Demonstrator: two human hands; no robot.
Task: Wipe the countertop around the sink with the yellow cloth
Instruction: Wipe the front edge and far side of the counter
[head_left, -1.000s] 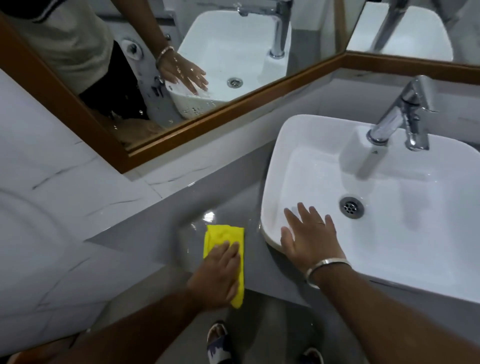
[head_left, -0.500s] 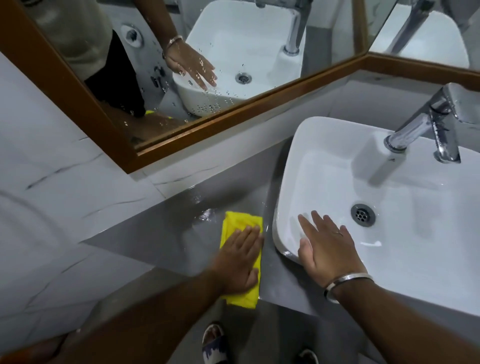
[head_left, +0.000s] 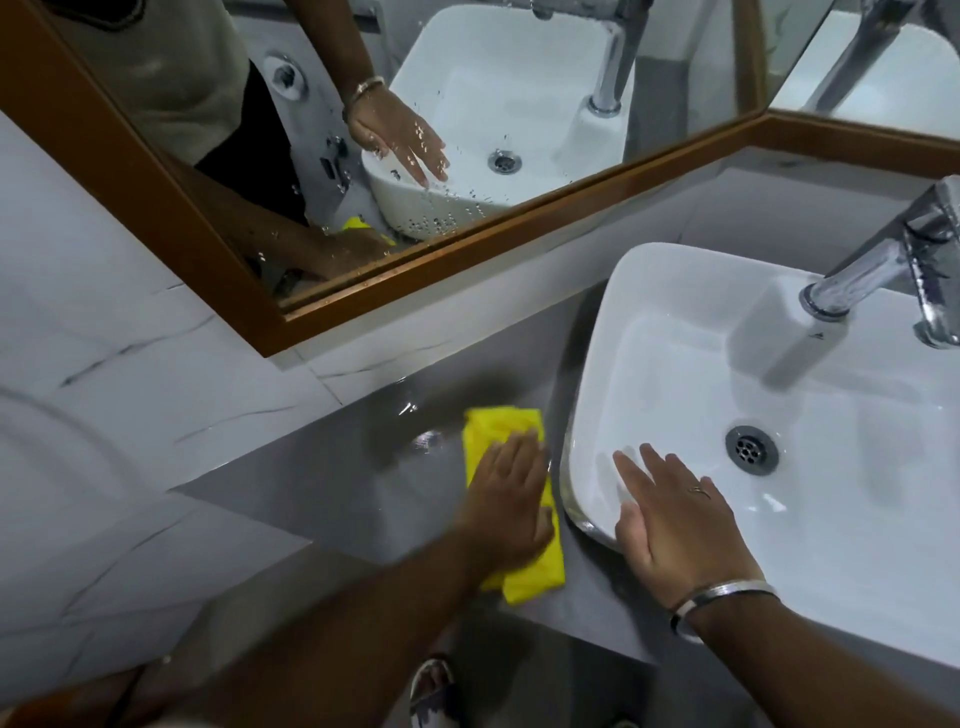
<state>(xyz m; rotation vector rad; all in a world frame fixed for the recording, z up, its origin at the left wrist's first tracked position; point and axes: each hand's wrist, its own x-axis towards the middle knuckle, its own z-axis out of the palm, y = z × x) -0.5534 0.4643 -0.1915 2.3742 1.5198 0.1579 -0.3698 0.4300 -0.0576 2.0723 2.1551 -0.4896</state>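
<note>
A folded yellow cloth (head_left: 488, 431) lies flat on the wet grey countertop (head_left: 322, 478), just left of the white sink (head_left: 649, 322). My left hand (head_left: 506, 506) presses palm-down on the cloth, fingers together and covering its middle. My right hand (head_left: 670, 514) rests flat on the sink's near left rim, fingers spread into the basin, a metal bangle at the wrist. It holds nothing.
A chrome tap (head_left: 893, 260) stands at the sink's far right, the drain (head_left: 751, 449) in the basin. A wood-framed mirror (head_left: 426, 260) runs along the back wall. Marble wall tiles (head_left: 130, 364) close the left side. The counter's front edge runs just below my hands.
My left hand has slid the cloth away from me along the counter beside the sink. The right hand stays on the sink rim. The view has shifted left and closer.
</note>
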